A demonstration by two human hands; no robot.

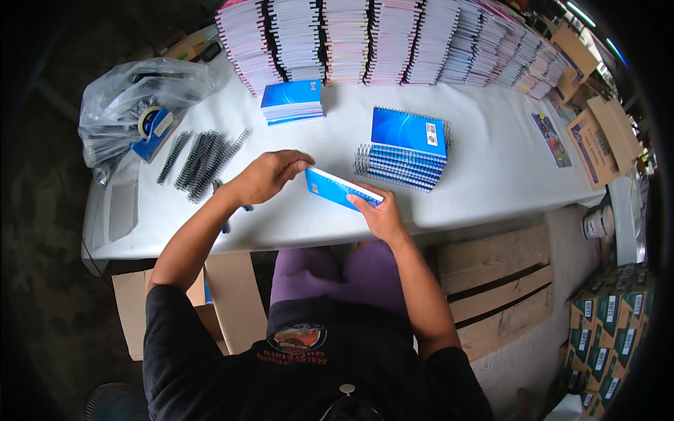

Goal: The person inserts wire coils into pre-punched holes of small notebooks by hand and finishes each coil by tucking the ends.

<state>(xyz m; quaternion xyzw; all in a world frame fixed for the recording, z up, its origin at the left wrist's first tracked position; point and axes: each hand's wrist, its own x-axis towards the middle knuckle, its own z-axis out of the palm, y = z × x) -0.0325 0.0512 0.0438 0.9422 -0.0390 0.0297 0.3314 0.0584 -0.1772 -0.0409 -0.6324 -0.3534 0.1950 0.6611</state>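
Observation:
I hold a small blue-covered notebook on its edge over the white table, near the front edge. My left hand pinches its upper left corner. My right hand grips its lower right end. Just behind it sits a stack of blue spiral-bound notebooks. A bunch of black wire spirals lies to the left of my left hand. A blue pen lies partly under my left wrist.
A small pile of unbound blue notebooks lies further back. Long rows of stacked notebooks line the far edge. A clear plastic bag and blue tape dispenser sit at left. Cardboard boxes and a wooden crate stand right.

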